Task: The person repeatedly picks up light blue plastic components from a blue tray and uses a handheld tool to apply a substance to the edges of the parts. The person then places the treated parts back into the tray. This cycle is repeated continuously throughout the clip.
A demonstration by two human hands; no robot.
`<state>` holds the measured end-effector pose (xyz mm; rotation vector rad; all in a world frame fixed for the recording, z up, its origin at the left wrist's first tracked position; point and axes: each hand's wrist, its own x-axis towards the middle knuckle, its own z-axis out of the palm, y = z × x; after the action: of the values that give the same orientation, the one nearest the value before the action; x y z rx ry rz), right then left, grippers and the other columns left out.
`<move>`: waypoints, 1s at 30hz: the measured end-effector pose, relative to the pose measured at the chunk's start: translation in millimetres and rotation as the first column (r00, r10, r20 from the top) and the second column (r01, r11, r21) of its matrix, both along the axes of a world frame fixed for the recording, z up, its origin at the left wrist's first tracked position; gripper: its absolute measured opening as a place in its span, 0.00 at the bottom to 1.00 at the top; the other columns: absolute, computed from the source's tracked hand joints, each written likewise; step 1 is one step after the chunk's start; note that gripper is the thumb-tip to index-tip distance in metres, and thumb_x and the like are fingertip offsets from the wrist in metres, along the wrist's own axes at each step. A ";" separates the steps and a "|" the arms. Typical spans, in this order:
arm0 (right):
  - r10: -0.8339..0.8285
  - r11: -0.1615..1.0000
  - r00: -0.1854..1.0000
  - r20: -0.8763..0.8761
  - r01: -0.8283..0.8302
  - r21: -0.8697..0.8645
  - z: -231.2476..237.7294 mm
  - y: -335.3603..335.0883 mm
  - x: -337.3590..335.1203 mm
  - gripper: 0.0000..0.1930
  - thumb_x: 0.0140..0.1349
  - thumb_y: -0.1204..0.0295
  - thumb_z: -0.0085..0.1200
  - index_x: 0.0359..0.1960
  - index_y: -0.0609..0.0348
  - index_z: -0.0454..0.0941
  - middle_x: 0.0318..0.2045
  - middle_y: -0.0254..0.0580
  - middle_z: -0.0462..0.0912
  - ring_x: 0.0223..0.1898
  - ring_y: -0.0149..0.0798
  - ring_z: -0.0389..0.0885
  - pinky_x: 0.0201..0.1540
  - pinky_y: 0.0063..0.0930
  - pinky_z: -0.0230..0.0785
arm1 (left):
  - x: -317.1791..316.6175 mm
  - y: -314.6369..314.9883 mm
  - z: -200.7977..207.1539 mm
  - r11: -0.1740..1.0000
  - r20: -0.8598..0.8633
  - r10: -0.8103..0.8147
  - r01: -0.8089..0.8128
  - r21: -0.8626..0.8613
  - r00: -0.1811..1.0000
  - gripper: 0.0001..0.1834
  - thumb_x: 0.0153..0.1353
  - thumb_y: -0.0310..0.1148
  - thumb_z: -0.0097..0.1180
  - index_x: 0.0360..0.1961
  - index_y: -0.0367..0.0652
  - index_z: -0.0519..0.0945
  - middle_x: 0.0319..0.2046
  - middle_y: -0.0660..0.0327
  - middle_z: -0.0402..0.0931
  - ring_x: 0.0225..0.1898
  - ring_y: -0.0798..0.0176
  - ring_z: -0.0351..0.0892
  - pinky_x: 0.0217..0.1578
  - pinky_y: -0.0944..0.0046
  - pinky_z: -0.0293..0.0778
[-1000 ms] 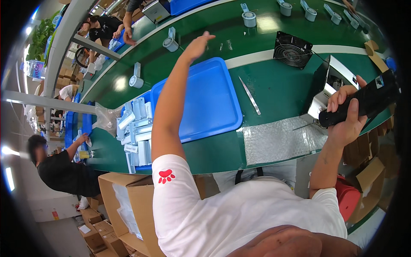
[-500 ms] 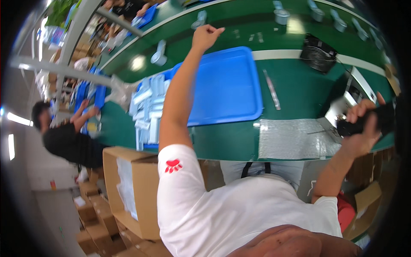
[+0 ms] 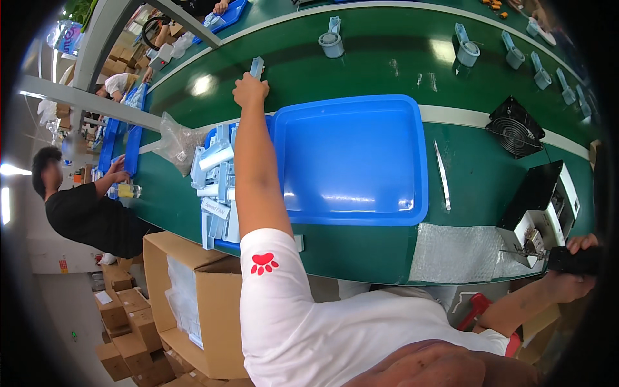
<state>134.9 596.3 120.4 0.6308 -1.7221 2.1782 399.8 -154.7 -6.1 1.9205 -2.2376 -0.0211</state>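
Note:
My left hand (image 3: 250, 91) is stretched out over the green belt, its fingers closed around a light-blue plastic handheld fan housing (image 3: 257, 67); the hand hides the lower portion. At the far right, near the table's front edge, my right hand (image 3: 570, 285) grips a black object (image 3: 572, 260) whose kind I cannot make out. Beside it stands a black and white metal device (image 3: 541, 206) with a small mechanism on its front. Below my left forearm a wide blue tray (image 3: 351, 161) lies bare on the table. Left of the forearm, light-blue plastic parts (image 3: 218, 161) fill another blue tray.
More light-blue housings (image 3: 467, 46) stand spaced along the belt. A black fan (image 3: 515, 127), tweezers (image 3: 442, 174) and bubble wrap (image 3: 454, 253) are on the right. A metal post (image 3: 106, 45), an open carton (image 3: 222, 309) and a person in black (image 3: 90, 209) are at left.
My left hand has moved left along the belt and closed on a housing. My right hand and the black object have shifted lower and farther right in the view. The view itself has shifted.

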 end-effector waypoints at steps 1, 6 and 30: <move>0.010 0.998 1.000 -0.006 -0.010 -0.067 8.1 1.5 -0.4 0.37 0.59 0.38 0.54 0.45 0.68 0.72 0.34 0.46 0.70 0.40 0.40 0.70 0.45 0.34 0.64 | -1.0 1.2 0.9 0.999 -0.049 -0.008 0.007 -0.035 0.999 0.31 0.58 0.51 0.69 0.59 0.49 0.78 0.55 0.52 0.77 0.56 0.40 0.79 0.55 0.43 0.77; 0.097 0.991 0.993 -0.074 -0.103 -0.080 35.6 15.5 -7.6 0.32 0.66 0.42 0.47 0.45 0.66 0.74 0.36 0.48 0.74 0.35 0.41 0.71 0.38 0.34 0.65 | -15.3 29.7 30.7 0.939 -0.340 -0.252 0.144 -0.313 0.906 0.28 0.60 0.54 0.67 0.52 0.45 0.80 0.50 0.49 0.81 0.53 0.42 0.82 0.53 0.46 0.78; 0.024 0.991 0.781 -0.624 -0.102 -0.090 61.2 -46.4 -5.5 0.18 0.77 0.58 0.53 0.55 0.59 0.72 0.27 0.31 0.78 0.16 0.25 0.75 0.18 0.22 0.68 | -86.4 593.6 -26.1 0.416 -0.864 -0.503 0.866 -0.278 -0.036 0.15 0.76 0.29 0.41 0.46 0.33 0.80 0.46 0.46 0.81 0.48 0.45 0.81 0.50 0.54 0.75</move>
<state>129.5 549.9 181.6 1.2247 -1.2153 1.7879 313.4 438.9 -32.2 0.1656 -2.0601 -1.3558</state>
